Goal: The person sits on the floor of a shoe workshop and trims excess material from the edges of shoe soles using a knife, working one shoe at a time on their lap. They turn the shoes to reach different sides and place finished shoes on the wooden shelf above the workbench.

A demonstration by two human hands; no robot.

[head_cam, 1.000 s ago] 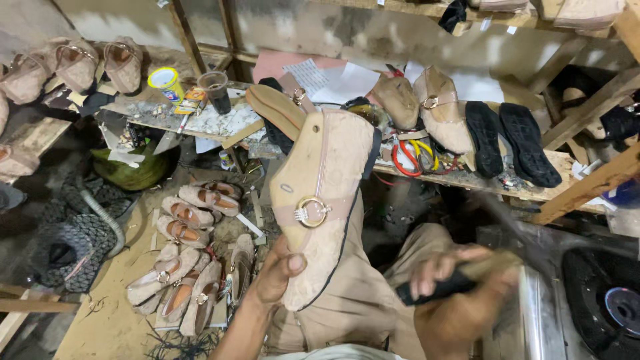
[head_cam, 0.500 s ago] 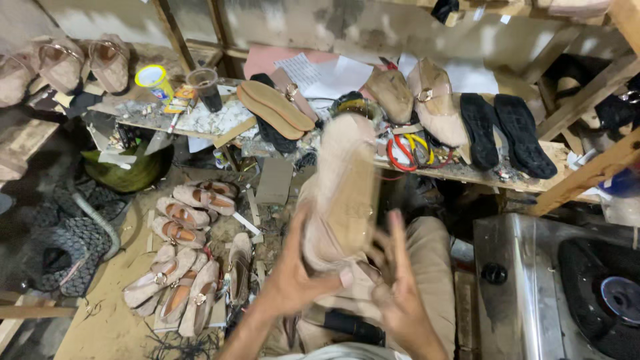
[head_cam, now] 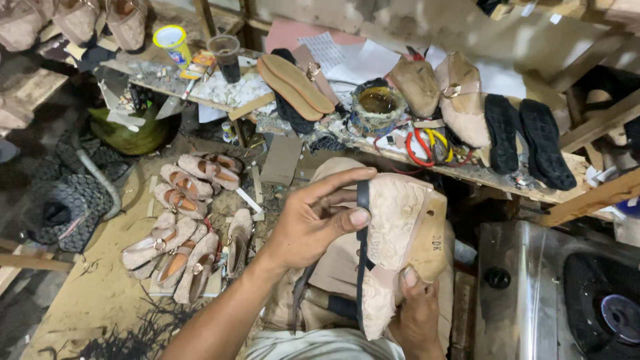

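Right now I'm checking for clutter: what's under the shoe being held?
Under the beige lace shoe, the person's lap in tan trousers shows, and the right hand props it from below. A dark strip hangs alongside. The floor beneath is covered.

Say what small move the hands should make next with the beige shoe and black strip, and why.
Probably press the thin black strip down along the edge of the beige lace-covered shoe. The left hand pinches the strip's upper end at the shoe's top, while the right hand braces the shoe from below; lower down the strip looks loose.
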